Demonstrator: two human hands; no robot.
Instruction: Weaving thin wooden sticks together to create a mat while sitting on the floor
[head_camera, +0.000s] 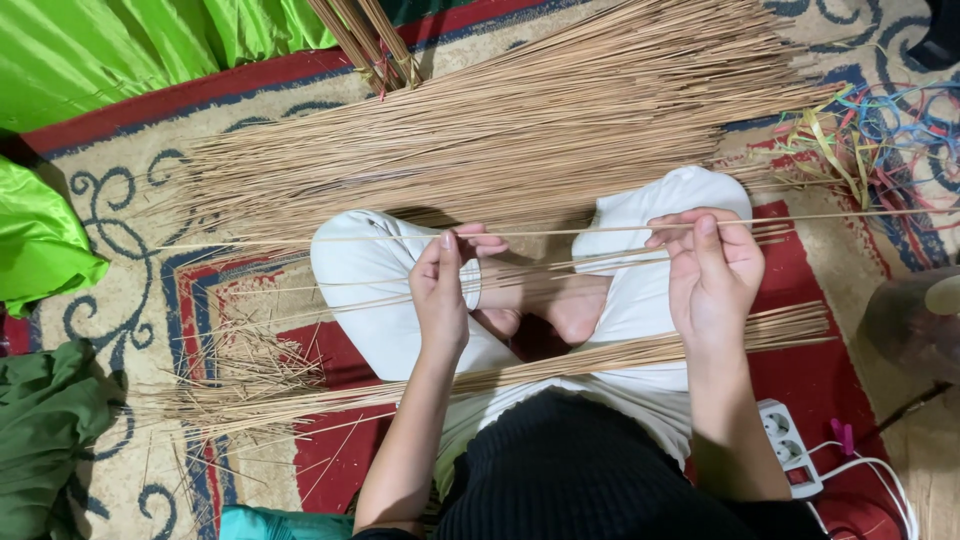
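I sit cross-legged in white trousers on a patterned rug. My left hand (447, 285) and my right hand (712, 268) both pinch one long thin palm-leaf stick (570, 232) that stretches level from left to right in front of me. A few more thin sticks (600, 262) run between the hands just below it. A bundle of trimmed sticks (560, 365) lies across my lap. A big heap of the same tan sticks (520, 130) lies on the rug beyond my knees.
Loose scraps of stick (245, 365) litter the rug at left. Coloured plastic strings (870, 130) lie tangled at upper right. A white power strip (790, 450) with cable sits by my right hip. Green cloth (100, 50) covers the upper left; dark green fabric (45, 430) lies lower left.
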